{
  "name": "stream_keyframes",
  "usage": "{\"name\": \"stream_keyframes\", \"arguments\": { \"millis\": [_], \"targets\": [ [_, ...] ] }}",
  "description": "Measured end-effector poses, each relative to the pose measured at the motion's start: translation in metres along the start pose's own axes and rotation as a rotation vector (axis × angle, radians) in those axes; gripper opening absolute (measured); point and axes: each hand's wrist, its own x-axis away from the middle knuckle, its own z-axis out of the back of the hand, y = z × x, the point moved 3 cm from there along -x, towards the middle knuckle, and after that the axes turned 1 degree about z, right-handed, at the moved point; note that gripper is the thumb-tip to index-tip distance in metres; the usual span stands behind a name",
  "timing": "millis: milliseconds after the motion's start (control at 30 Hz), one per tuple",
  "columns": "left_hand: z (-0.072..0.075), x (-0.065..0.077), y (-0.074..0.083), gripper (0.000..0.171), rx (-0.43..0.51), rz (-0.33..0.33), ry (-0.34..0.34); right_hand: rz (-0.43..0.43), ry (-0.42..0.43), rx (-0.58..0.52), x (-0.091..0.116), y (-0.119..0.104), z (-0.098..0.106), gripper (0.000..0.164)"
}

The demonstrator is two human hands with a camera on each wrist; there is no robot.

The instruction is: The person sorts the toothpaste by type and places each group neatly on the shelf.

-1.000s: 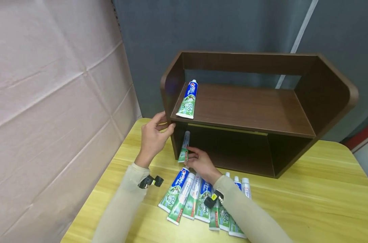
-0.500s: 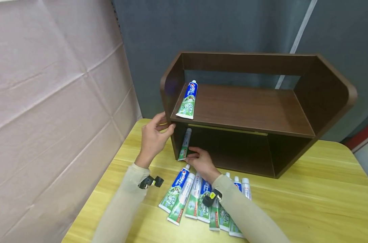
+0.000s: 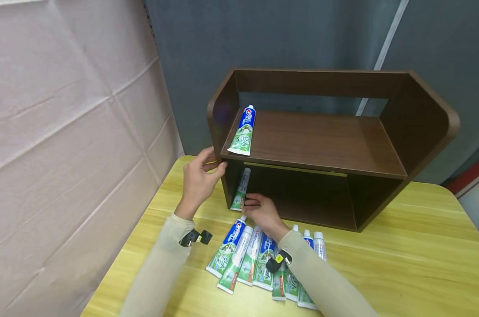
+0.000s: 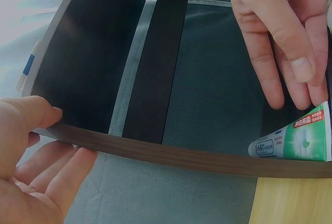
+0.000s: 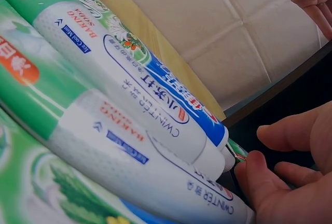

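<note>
My left hand point(image 3: 199, 178) grips the front edge of the left side panel of a dark brown two-tier shelf point(image 3: 322, 138), thumb inside and fingers outside. In the lower compartment, a white and green toothpaste tube point(image 3: 241, 189) lies against that panel, cap to the back. My right hand point(image 3: 264, 215) is beside the tube's flat end. Its fingers point(image 4: 262, 60) are extended in the left wrist view, fingertips right by the tube without pinching it. On the upper tier, a blue and green toothpaste tube point(image 3: 244, 130) lies near the left side.
Several more toothpaste tubes point(image 3: 236, 259) lie in an overlapping row on the yellow wooden table point(image 3: 413, 259), partly under my right forearm. A pale cloth wall point(image 3: 73, 145) stands on the left and a dark grey partition point(image 3: 302, 35) behind the shelf.
The tube in the lower compartment has slid slightly further back, and my right hand's fingers have come off its end. My left hand keeps its grip on the panel.
</note>
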Motion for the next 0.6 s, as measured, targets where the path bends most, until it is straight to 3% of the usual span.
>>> {"name": "stream_keyframes", "arguments": {
  "millis": [333, 600],
  "targets": [
    [0.001, -0.001, 0.000, 0.043, -0.014, 0.001, 0.002, 0.033, -0.019, 0.002, 0.009, -0.009, 0.006, 0.056],
    [0.000, -0.001, 0.001, 0.043, 0.007, -0.010, 0.003, 0.077, 0.012, 0.081, 0.022, -0.015, 0.015, 0.052]
  ]
}}
